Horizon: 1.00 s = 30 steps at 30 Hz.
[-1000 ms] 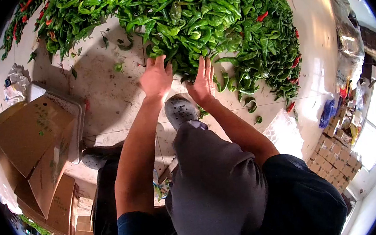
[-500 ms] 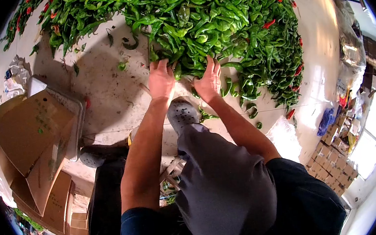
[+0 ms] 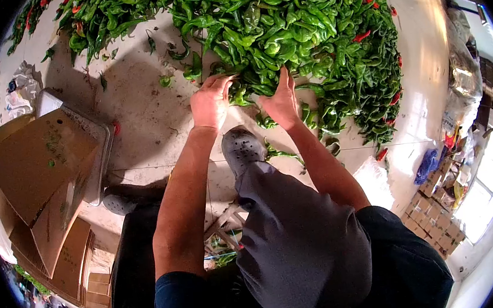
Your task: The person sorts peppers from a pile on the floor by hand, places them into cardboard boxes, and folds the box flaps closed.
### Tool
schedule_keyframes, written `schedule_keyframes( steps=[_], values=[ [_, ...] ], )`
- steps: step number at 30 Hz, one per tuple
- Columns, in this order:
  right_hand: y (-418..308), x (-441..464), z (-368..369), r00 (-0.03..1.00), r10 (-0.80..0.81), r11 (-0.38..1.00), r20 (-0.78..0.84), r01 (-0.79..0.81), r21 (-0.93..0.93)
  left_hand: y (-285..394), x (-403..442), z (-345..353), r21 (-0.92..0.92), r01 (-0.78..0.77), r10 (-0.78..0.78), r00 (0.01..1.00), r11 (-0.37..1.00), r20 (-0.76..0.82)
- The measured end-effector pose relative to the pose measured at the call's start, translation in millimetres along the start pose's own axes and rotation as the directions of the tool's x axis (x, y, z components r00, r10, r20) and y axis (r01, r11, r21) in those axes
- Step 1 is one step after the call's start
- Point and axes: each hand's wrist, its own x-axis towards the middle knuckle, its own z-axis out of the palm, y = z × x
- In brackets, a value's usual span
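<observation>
A large heap of green peppers point(image 3: 282, 27), with a few red ones among them, spreads over the pale floor at the top of the view. My left hand point(image 3: 211, 103) is at the heap's near edge, fingers bent towards the peppers; whether it grips any is hidden. To its right, my right hand point(image 3: 282, 100) has its thumb and fingers apart beside the edge peppers, with nothing seen in its grasp. A few green peppers lie between the two hands. Loose peppers point(image 3: 281, 152) are on the floor near my shoe.
My grey clog point(image 3: 242, 148) stands just below the hands. An open cardboard box point(image 3: 42, 166) and a grey tray point(image 3: 105, 160) are at the left, near a plastic bag point(image 3: 23, 91). White plastic point(image 3: 373, 183), a blue bundle point(image 3: 427, 166) and stacked cartons point(image 3: 431, 220) are at the right.
Both hands first moved in against the heap's edge. Since then they have spread slightly apart, and the right thumb has opened out. The view has shifted a little.
</observation>
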Motion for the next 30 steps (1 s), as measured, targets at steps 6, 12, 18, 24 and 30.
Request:
schedule_keyframes(
  steps=[6,12,18,24,30],
  values=[
    [-7,7,-7,0.999,0.026,1.0,0.023,-0.026,0.0,-19,-24,-48,-0.396,0.421,-0.498,0.86,0.816,-0.113],
    [-2,3,-8,0.998,-0.049,0.998,0.046,0.048,0.034,-44,-47,-81,0.399,0.477,-0.374,0.874,0.783,-0.309],
    [0,20,-8,0.977,-0.169,0.985,0.128,0.172,-0.018,-26,26,-30,0.527,-0.005,-0.112,0.975,0.85,0.191],
    [-2,32,-6,0.973,-0.089,0.993,0.213,0.104,-0.059,-37,50,-32,0.456,0.223,-0.362,0.899,0.862,0.245],
    [4,32,-9,0.965,-0.185,0.983,0.189,0.181,0.035,-10,4,-13,-0.324,0.705,-0.739,0.673,0.631,0.024]
  ],
)
